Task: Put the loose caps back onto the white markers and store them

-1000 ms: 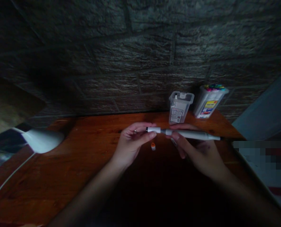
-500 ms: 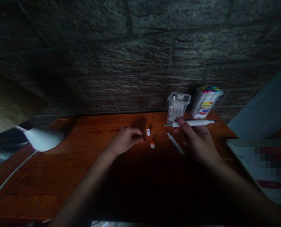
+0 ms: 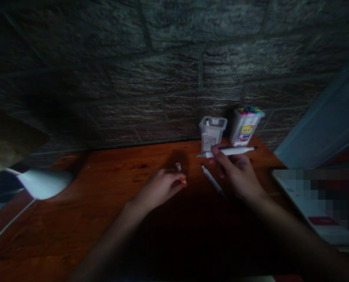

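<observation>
My right hand (image 3: 237, 172) holds a white marker (image 3: 230, 152) level, its bare tip pointing left, just in front of a clear plastic tub (image 3: 211, 133). My left hand (image 3: 161, 187) rests on the wooden table (image 3: 103, 203) with its fingertips pinched on a small orange-ended cap (image 3: 183, 180). A white cap (image 3: 178, 166) stands on the table just beyond those fingers. A second marker (image 3: 212, 181) lies on the table below my right hand's fingers.
A tub of coloured markers (image 3: 246, 126) stands by the brick wall at the back right. A white lamp base (image 3: 43, 182) and its cord (image 3: 6, 227) sit at the left. Papers (image 3: 318, 219) lie at the right edge.
My left hand pulled the white cap off the marker, set it on the table, then moved to the orange cap and pinched it. My right hand carried the marker back toward the tubs.
</observation>
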A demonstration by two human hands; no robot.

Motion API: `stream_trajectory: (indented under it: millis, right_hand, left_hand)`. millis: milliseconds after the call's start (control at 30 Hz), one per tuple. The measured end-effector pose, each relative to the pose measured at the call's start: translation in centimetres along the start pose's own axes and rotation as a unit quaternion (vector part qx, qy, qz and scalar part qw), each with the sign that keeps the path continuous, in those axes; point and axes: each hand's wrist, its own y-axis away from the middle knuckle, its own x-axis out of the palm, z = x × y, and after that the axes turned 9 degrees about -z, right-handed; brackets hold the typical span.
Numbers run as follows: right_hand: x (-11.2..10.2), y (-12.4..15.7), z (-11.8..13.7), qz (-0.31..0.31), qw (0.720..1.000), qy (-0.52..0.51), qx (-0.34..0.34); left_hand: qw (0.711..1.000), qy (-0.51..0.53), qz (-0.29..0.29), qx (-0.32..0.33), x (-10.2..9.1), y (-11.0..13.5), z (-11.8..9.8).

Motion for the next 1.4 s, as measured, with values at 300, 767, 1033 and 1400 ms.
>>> stream_trajectory:
  millis: [300,767,1033,1400]
  right_hand:
    - [0.0,0.6,0.8,0.004,1.000,-0.009,-0.015]
    - [-0.5,0.4,0.3,0.121,0.990,0.070,0.006]
    - [0.1,1.0,-2.3,0.073,0.993,0.030,0.083]
    - [0.6,1.2,-2.1,-0.006,0.994,-0.001,0.106]
  left_hand:
    - [0.861,0.458,-0.140,-0.169,-0.4,-1.0,-1.9]
    - [0.944,0.223,-0.239,-0.029,0.7,0.2,-2.7]
    - [0.956,0.117,-0.254,0.090,1.6,1.2,-3.1]
    - [0.867,0.432,-0.199,-0.152,1.1,-0.4,-4.7]
